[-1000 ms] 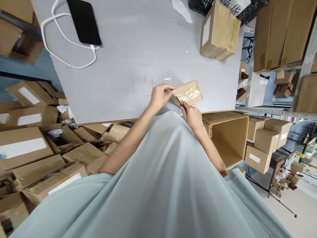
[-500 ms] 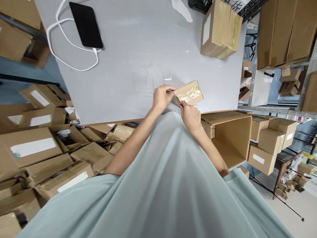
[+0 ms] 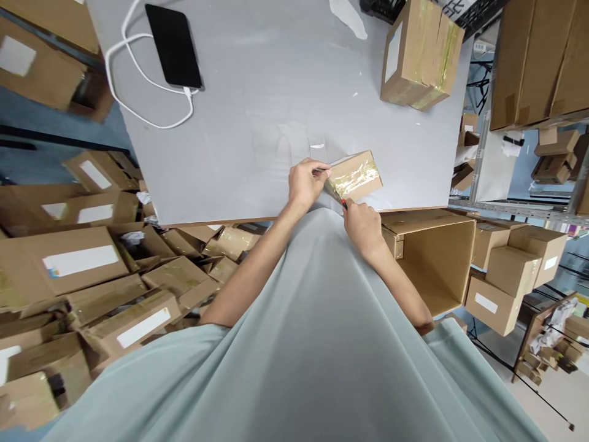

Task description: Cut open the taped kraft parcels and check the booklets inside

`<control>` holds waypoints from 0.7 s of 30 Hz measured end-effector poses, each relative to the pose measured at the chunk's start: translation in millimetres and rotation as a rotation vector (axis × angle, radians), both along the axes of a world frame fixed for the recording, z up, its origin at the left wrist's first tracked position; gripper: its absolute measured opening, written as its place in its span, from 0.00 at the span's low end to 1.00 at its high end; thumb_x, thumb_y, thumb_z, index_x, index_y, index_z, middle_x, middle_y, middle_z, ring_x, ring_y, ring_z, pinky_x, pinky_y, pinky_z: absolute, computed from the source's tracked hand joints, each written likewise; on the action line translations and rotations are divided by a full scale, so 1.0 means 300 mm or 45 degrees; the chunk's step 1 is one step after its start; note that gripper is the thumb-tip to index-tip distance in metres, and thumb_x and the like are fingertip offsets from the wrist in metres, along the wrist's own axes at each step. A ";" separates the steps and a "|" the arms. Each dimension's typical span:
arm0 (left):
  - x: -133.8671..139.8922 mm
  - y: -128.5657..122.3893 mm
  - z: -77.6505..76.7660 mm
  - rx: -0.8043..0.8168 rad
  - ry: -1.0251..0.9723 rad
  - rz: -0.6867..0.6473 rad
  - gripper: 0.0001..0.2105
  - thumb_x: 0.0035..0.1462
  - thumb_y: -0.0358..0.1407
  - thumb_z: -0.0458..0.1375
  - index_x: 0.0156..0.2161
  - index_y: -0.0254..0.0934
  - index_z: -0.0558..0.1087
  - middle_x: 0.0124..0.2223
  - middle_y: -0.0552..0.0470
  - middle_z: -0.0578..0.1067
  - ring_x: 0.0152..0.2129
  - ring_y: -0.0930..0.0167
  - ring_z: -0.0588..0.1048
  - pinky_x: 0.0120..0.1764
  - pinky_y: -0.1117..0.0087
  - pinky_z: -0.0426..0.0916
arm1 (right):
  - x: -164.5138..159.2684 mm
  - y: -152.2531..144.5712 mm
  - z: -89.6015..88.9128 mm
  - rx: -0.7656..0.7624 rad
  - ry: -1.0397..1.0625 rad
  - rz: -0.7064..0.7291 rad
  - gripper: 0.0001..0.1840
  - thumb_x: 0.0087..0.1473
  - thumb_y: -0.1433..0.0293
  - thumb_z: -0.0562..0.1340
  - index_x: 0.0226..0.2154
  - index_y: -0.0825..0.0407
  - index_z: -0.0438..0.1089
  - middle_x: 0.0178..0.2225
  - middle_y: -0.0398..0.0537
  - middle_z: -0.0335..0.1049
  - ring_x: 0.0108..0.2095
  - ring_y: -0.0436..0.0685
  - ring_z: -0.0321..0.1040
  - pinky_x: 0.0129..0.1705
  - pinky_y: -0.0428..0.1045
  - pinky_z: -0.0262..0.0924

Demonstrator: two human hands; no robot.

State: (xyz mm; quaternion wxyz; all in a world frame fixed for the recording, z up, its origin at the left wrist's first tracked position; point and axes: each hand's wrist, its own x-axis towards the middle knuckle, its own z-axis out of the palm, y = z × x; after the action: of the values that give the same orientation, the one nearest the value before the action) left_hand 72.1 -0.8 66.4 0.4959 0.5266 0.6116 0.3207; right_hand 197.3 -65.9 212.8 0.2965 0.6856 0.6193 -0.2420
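Note:
A small cardboard box (image 3: 356, 176) with shiny clear tape across its top lies near the front edge of the grey table. At its left end, my left hand (image 3: 306, 183) has thumb and fingers pinched on the edge. My right hand (image 3: 362, 226) is closed around a utility knife (image 3: 344, 203), of which only a red and black end shows. That end is at the box's near side; the blade cannot be made out. Most of the knife is hidden in my fist.
A phone (image 3: 175, 46) with a white cable (image 3: 138, 120) lies at the table's back left. A taped carton (image 3: 416, 58) stands at the back right. Below the table's right edge is an open carton (image 3: 437, 264). Many cartons (image 3: 83, 261) are piled on the left.
My right hand and the knife have moved slightly right and towards me along the box's near side. The left hand keeps its pinch on the box. The whole view has shifted a little.

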 end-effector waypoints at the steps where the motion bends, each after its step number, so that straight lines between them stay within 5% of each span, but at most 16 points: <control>1: 0.001 -0.002 0.004 0.004 -0.001 0.002 0.08 0.61 0.31 0.66 0.42 0.39 0.88 0.47 0.50 0.86 0.36 0.68 0.83 0.47 0.67 0.78 | 0.002 -0.001 0.001 -0.006 -0.001 -0.007 0.22 0.80 0.68 0.49 0.64 0.54 0.72 0.51 0.66 0.83 0.52 0.67 0.82 0.53 0.56 0.74; 11: 0.005 -0.027 0.013 -0.029 0.003 0.028 0.07 0.60 0.30 0.67 0.41 0.39 0.88 0.45 0.50 0.87 0.36 0.68 0.83 0.47 0.66 0.79 | 0.018 -0.020 -0.035 -0.039 -0.006 -0.012 0.22 0.80 0.66 0.50 0.67 0.52 0.70 0.52 0.66 0.83 0.53 0.65 0.83 0.52 0.54 0.73; 16: 0.008 -0.018 0.006 0.019 0.075 0.040 0.09 0.63 0.31 0.65 0.44 0.38 0.88 0.47 0.49 0.87 0.37 0.68 0.83 0.47 0.67 0.78 | 0.004 -0.004 -0.063 -0.016 0.011 0.008 0.23 0.79 0.74 0.47 0.63 0.55 0.72 0.53 0.65 0.83 0.53 0.64 0.83 0.52 0.52 0.73; 21: -0.007 -0.014 -0.012 0.018 0.078 0.028 0.10 0.65 0.34 0.64 0.46 0.38 0.86 0.49 0.48 0.86 0.38 0.68 0.83 0.48 0.67 0.79 | 0.064 -0.067 -0.010 -0.044 0.032 -0.020 0.23 0.81 0.64 0.50 0.69 0.49 0.69 0.49 0.62 0.85 0.48 0.65 0.84 0.48 0.52 0.71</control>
State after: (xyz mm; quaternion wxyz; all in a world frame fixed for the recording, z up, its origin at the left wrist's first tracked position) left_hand 70.0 -5.0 62.7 0.4696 0.5329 0.6300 0.3140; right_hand 216.6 -86.1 209.9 0.2986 0.6820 0.6134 -0.2634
